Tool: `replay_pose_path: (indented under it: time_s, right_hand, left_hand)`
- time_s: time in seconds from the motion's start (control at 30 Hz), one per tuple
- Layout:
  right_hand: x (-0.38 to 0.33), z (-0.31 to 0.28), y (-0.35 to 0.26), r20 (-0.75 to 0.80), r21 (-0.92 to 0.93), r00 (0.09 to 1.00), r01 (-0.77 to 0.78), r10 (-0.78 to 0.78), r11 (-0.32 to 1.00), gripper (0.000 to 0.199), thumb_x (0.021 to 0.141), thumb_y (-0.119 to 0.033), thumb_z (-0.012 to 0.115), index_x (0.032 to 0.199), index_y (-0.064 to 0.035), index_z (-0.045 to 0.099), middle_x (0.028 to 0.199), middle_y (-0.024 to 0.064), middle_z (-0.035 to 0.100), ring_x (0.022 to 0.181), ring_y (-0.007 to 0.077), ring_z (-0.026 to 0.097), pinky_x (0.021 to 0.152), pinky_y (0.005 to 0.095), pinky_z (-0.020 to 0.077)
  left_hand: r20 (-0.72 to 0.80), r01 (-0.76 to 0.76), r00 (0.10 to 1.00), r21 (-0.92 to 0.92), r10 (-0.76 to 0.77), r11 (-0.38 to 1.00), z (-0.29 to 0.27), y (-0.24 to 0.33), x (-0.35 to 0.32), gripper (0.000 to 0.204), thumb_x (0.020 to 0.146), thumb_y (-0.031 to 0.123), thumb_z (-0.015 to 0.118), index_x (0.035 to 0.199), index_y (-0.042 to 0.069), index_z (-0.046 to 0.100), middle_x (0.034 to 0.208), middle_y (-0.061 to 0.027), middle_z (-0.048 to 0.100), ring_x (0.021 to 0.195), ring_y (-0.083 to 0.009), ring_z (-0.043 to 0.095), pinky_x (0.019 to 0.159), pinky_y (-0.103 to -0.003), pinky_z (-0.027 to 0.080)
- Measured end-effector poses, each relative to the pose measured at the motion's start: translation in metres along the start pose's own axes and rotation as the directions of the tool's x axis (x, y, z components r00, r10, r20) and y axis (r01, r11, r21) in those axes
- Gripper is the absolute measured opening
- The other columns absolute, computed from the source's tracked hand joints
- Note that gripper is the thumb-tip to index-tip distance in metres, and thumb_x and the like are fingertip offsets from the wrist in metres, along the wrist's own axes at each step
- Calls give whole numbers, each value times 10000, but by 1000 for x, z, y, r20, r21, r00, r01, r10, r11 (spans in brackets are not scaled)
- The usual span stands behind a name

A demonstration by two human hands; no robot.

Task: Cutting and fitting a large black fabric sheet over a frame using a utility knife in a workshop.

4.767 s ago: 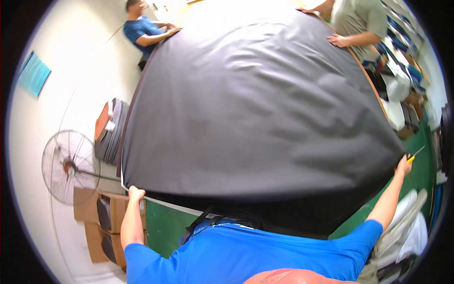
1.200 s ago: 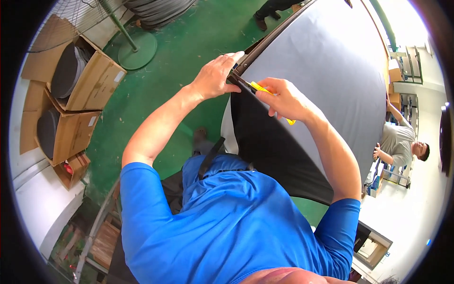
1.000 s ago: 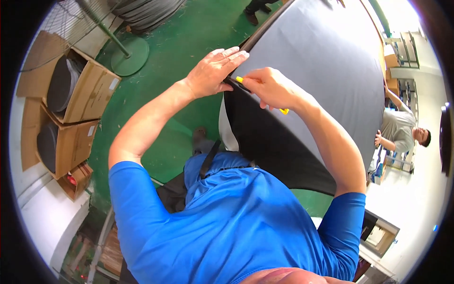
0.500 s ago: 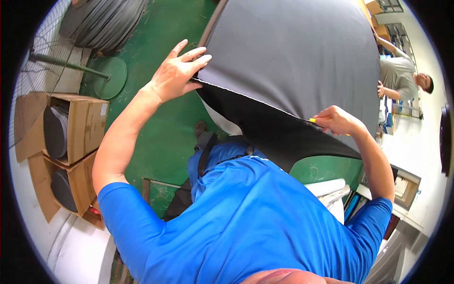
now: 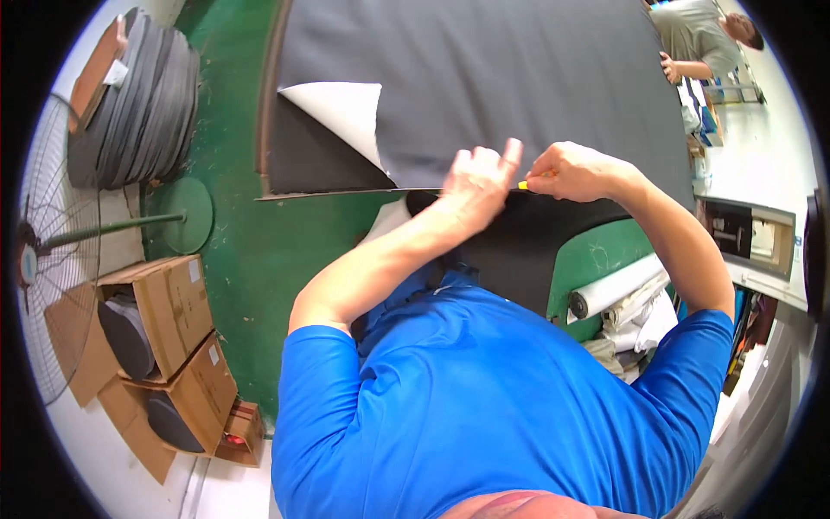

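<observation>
So the left hand is off the far-left corner it was at half a second ago and now sits just beside the right hand, on the near edge of the black sheet. Left fingers are spread and a bit blurry; the right ones are curled tight around a yellow cutter. The sheet's left corner is now flipped back, white underside showing, baring a dark tabletop. The rest covers the table and hangs off the near side. Green floor, fan and cardboard boxes on the left, white roll near right, co-worker far right.
</observation>
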State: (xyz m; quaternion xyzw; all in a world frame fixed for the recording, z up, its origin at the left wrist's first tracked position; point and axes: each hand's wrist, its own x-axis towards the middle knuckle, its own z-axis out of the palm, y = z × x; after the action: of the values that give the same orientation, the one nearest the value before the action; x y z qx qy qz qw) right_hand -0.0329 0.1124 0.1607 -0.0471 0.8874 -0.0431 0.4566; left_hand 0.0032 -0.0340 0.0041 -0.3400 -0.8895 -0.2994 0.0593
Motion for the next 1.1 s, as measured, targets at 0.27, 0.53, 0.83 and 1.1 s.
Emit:
replay_pose_path:
  time_s: [0.27,0.53,0.83,1.1]
  right_hand:
    - [-63,19,253,16,242,916,-393,402,887,301,833,-328,662,916,-44,715,694,74,652,619,134,621,577,317,517]
    - [-53,15,263,-77,-18,986,-149,147,989,301,846,-348,614,967,-99,731,921,138,707,890,307,671,802,389,531]
    - [-132,34,572,-64,108,907,-409,417,906,288,826,-343,671,960,-97,737,925,123,710,878,299,671,792,380,530]
    - [-121,49,626,-189,-118,954,-256,231,960,270,840,-384,638,898,-141,740,832,106,705,826,278,679,740,391,539]
  left_hand:
    - [75,-84,994,23,82,996,-9,-13,4,593,592,134,773,1135,21,565,1009,-101,605,937,-275,579,778,-376,471]
    - [143,-49,989,86,36,995,-17,6,17,603,540,80,792,1108,17,600,1079,-123,604,992,-315,589,840,-406,489]
    - [315,49,941,235,-123,971,-13,35,41,569,584,-24,692,1141,-3,578,1160,-174,579,1071,-372,560,922,-435,478]
    - [417,139,850,413,-323,900,-9,51,35,607,610,-39,692,1178,15,484,1222,-193,492,1157,-394,472,979,-455,418]
